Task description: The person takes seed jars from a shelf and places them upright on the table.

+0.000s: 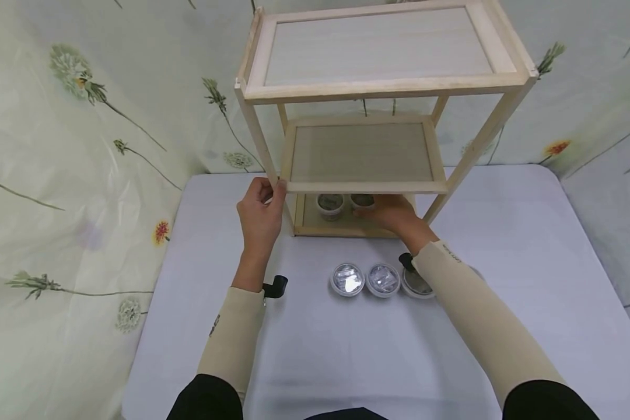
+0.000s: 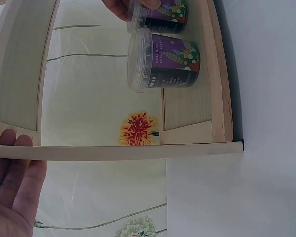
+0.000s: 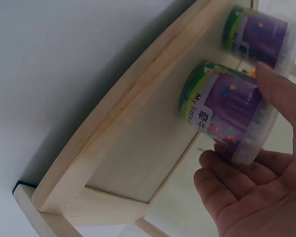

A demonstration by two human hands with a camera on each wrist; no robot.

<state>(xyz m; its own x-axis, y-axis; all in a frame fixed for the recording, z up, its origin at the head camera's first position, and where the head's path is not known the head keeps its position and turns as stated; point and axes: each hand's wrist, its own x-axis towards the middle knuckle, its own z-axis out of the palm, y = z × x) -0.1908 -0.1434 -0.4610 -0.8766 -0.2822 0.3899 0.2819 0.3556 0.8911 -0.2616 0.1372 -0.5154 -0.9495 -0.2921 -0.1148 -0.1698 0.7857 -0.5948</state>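
A three-tier wooden rack (image 1: 367,153) stands on the table. My left hand (image 1: 259,219) grips its front left post (image 2: 113,153) at the middle shelf, fingertips bent over the wood. Inside the bottom tier, my right hand (image 1: 394,214) holds a clear-lidded plastic jar (image 3: 224,108) with a purple and green label, thumb on one side and fingers on the other. To its left on the bottom shelf (image 3: 143,158) is a matching jar (image 2: 170,61), upright and close beside it. The middle shelf hides part of the right hand in the head view.
In front of the rack, several more round jars stand in a row on the white table (image 1: 315,350), among them a left jar (image 1: 347,280) and a middle jar (image 1: 383,280). My right sleeve (image 1: 478,315) partly covers the row. Flower-patterned sheeting (image 1: 84,233) hangs behind and beside.
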